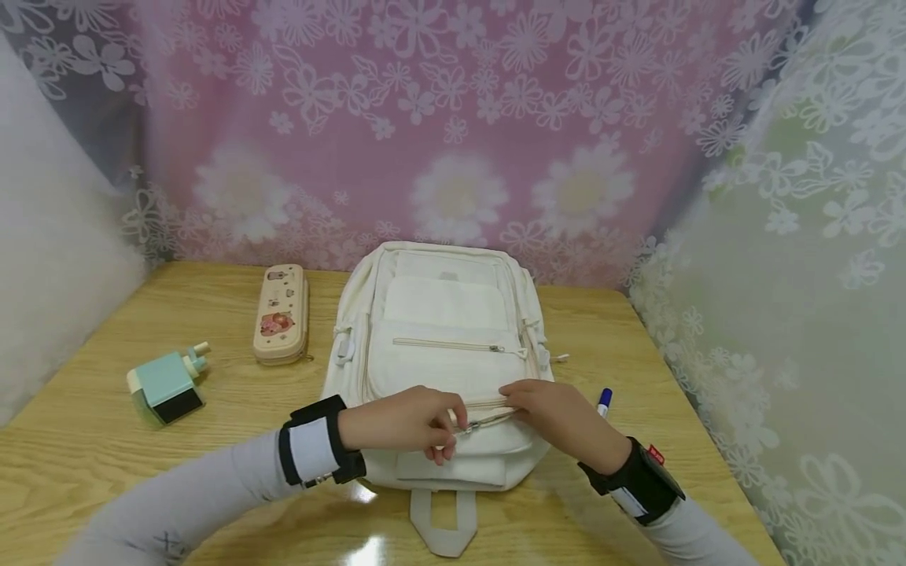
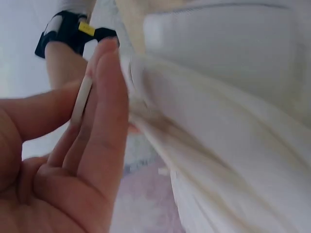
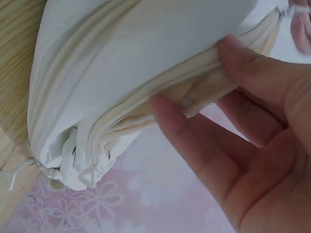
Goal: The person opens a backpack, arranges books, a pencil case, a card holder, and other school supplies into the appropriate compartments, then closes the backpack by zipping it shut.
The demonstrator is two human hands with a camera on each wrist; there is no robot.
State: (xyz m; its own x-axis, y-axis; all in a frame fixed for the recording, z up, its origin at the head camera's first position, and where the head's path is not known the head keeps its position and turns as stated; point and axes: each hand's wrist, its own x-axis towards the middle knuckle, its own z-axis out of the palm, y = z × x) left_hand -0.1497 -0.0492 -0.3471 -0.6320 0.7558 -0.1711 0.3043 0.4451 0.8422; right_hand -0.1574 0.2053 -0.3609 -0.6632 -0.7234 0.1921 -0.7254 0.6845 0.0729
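A white backpack (image 1: 446, 303) lies on its back with its top loop (image 1: 443, 542) toward me. The left hand (image 1: 406, 420) pinches a flat white zipper pull (image 2: 81, 99) between thumb and fingers, at the slider of the curved front-pocket zipper. Farther right along that zipper, the right hand (image 1: 555, 413) grips the pocket edge with its fingertips. In the right wrist view the zipper teeth (image 3: 146, 127) are parted beside those fingers, and a beige lining (image 3: 180, 92) shows in the gap.
Left of the backpack on the wooden table (image 1: 233, 401) lies a cream pencil case (image 1: 279, 310) with printed pictures. A teal block-shaped object (image 1: 166, 381) with a black side sits farther left. Beside the right wrist is a blue-capped marker (image 1: 604, 401). Floral curtains (image 1: 453, 141) enclose the table.
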